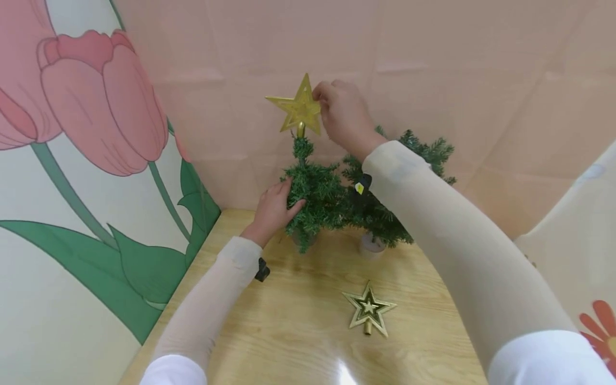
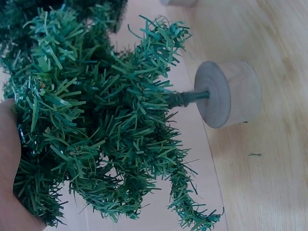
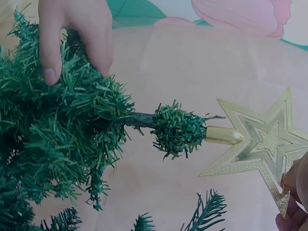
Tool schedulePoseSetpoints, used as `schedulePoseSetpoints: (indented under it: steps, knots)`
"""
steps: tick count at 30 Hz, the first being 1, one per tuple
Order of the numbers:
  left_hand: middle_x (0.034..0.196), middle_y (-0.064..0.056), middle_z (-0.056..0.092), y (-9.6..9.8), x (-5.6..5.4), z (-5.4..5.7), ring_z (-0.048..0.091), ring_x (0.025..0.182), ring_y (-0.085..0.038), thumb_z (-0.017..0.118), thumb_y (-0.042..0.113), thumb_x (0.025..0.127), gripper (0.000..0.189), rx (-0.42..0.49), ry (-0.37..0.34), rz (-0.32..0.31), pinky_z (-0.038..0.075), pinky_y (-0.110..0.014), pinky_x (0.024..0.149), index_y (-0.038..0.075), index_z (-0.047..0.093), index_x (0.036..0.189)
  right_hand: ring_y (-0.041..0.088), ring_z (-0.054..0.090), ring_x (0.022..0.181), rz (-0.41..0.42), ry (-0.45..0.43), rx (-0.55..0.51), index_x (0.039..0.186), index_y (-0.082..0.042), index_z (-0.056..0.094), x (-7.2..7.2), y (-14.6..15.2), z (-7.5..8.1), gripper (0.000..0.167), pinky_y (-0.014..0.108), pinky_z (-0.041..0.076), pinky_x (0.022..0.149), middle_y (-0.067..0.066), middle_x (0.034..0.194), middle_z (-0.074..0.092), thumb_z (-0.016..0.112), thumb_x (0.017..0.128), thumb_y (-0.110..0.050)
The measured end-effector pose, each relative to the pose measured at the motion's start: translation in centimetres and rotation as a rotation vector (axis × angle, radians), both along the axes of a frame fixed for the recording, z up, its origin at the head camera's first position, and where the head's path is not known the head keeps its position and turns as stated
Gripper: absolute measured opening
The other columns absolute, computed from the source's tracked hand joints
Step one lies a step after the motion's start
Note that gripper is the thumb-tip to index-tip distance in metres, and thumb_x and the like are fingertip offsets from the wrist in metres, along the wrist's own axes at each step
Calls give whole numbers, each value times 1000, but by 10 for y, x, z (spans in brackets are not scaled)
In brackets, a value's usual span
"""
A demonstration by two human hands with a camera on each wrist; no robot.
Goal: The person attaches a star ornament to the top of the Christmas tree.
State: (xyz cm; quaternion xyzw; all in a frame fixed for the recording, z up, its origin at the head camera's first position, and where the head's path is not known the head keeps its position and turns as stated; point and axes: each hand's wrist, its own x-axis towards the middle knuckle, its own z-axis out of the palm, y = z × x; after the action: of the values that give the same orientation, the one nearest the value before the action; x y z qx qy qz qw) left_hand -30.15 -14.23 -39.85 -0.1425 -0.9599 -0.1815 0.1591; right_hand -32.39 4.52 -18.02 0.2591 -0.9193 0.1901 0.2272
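In the head view my right hand (image 1: 344, 112) pinches one point of a gold star tree topper (image 1: 299, 107). The star's tube sits at the tip of a small artificial Christmas tree (image 1: 315, 195), upright above the top tuft. Up close in the right wrist view, the gold tube (image 3: 224, 135) meets that green tuft (image 3: 180, 130). My left hand (image 1: 274, 208) grips the same tree's branches from the left, thumb in front and fingers behind, partly sunk in the needles. A round pale base (image 2: 236, 94) holds the tree's stem.
Right behind stands a second small tree (image 1: 433, 155) on its own round base (image 1: 372, 246), partly hidden by my right forearm. Another gold star topper (image 1: 369, 308) lies flat on the wooden table (image 1: 289, 331). Pink cloth (image 1: 433, 53) hangs behind; a tulip-printed panel (image 1: 82, 187) borders the left.
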Motion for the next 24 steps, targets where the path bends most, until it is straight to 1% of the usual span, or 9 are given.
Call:
schedulePoseSetpoints:
  steps: [3,9,13,17,24]
  knots:
    - [150,-15,39,-2,1,-2,37,137,-31,50,58,96,80,5,-7,8,30,-52,110,5,30,153,26,53,112,-10,-43,27,127,-11,59,0,-3,1,28,36,45,95,9,118,59,42,105,-14]
    - [150,-14,40,-8,2,-6,38,137,-31,49,58,96,79,7,17,7,32,-52,109,5,31,152,25,53,111,-15,-80,30,130,-13,57,-2,-7,1,30,36,46,93,9,119,58,41,105,-16]
    - [150,-14,40,-10,4,-7,38,137,-31,48,57,97,78,8,32,3,32,-52,109,4,32,152,26,53,111,5,-91,37,132,-13,57,-3,-10,3,32,37,46,94,9,121,59,41,105,-14]
    - [150,-14,40,-11,4,-6,38,137,-31,48,57,97,78,7,33,-5,32,-52,109,5,32,152,27,53,111,26,-97,47,131,-10,58,-5,-11,6,32,39,45,95,11,120,59,41,104,-10]
    - [151,-12,39,-7,3,-4,37,138,-30,49,56,97,77,-11,22,-19,31,-51,110,6,31,153,28,55,114,14,-117,65,132,-8,59,-8,-12,12,35,40,45,97,13,124,59,38,104,-6]
